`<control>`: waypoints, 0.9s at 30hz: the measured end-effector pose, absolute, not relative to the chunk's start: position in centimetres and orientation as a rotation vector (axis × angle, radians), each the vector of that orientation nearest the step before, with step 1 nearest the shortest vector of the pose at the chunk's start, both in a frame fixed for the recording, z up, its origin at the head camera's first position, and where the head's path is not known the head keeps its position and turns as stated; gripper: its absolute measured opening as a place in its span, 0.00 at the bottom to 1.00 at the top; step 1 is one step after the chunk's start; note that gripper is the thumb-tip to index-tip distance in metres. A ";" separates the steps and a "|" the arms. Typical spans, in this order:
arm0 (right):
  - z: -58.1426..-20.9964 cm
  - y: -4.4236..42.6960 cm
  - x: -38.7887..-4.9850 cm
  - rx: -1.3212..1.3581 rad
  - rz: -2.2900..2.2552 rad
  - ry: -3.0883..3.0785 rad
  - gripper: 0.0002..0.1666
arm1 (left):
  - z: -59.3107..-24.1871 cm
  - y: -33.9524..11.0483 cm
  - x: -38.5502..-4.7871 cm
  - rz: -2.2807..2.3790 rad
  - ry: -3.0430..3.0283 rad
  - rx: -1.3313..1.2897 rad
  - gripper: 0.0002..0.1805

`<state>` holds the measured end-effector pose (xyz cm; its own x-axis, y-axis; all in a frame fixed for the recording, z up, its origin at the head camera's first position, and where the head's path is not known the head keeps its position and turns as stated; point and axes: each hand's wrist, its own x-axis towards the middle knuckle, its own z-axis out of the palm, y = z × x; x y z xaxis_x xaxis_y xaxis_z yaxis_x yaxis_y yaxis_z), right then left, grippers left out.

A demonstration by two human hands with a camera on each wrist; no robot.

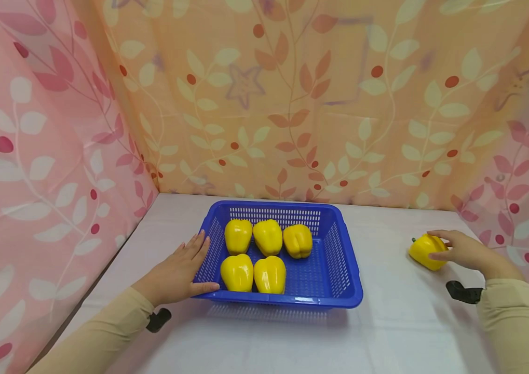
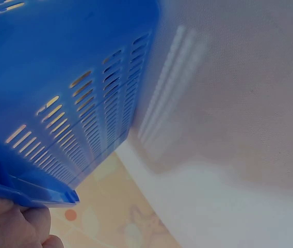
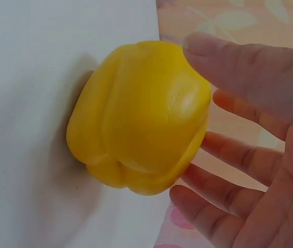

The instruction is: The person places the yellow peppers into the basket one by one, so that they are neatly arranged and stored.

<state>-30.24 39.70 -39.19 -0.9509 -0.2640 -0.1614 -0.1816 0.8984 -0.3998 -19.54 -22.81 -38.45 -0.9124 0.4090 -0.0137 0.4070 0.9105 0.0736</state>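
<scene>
A blue plastic basket (image 1: 292, 299) stands on the table, with several yellow bell peppers (image 1: 268, 237) in two rows inside. My left hand (image 1: 175, 272) rests on its left side, fingers extended along the rim and thumb over the front corner. In the left wrist view, part of that hand (image 2: 15, 222) touches the basket rim (image 2: 38, 194). Far to the right, another yellow bell pepper (image 1: 425, 253) lies tilted on the table, stem leftward. Around it is my right hand (image 1: 467, 252); in the right wrist view its fingers are spread and fairly straight beside the pepper (image 3: 141, 119), thumb overlapping its edge.
A white cloth covers the table (image 1: 385, 322). Patterned curtains enclose it: an orange one (image 1: 292, 104) behind, pink ones at the left (image 1: 35, 182) and right (image 1: 526, 182). White tabletop lies between the basket and the lone pepper.
</scene>
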 end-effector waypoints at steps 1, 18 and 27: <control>-39.2 39.7 -30.2 -0.337 -0.574 2.851 0.49 | -38.5 -22.8 -19.5 0.110 3.042 0.649 0.58; -40.7 39.6 -29.8 -0.291 -0.693 2.791 0.59 | -38.6 -22.9 -19.6 0.102 3.058 0.666 0.57; -41.6 39.4 -29.8 -0.284 -0.710 2.823 0.60 | -38.7 -22.9 -19.7 0.105 3.057 0.660 0.56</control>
